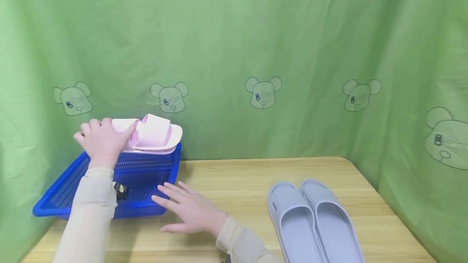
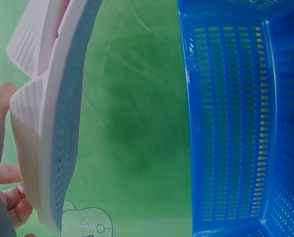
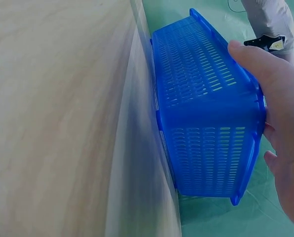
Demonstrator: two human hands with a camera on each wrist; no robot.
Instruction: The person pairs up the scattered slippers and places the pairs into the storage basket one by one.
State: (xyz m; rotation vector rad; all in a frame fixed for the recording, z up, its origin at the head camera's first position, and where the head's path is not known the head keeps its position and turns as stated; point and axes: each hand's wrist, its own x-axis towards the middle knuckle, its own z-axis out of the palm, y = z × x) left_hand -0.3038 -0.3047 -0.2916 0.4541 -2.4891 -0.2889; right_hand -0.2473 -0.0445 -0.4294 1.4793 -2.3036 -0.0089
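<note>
Notably, the left wrist view shows what the head view hides: the ridged underside of the pink slide slippers (image 1: 155, 136), well apart from the slotted wall of the blue plastic basket (image 1: 142, 209). Only the right wrist view shows the basket's outer walls from low down, with the right thumb by the rim.

The left hand (image 1: 104, 139) grips the stacked pair, held above the basket's far side, thumb across the near edge. The right hand (image 1: 191, 210) has its fingers spread at the basket's near right corner; whether they touch it cannot be told.

Grey closed-toe slippers (image 1: 289, 198) lie side by side on the wood-grain table (image 1: 226, 182), before a green curtain (image 1: 226, 44) printed with bear heads.
</note>
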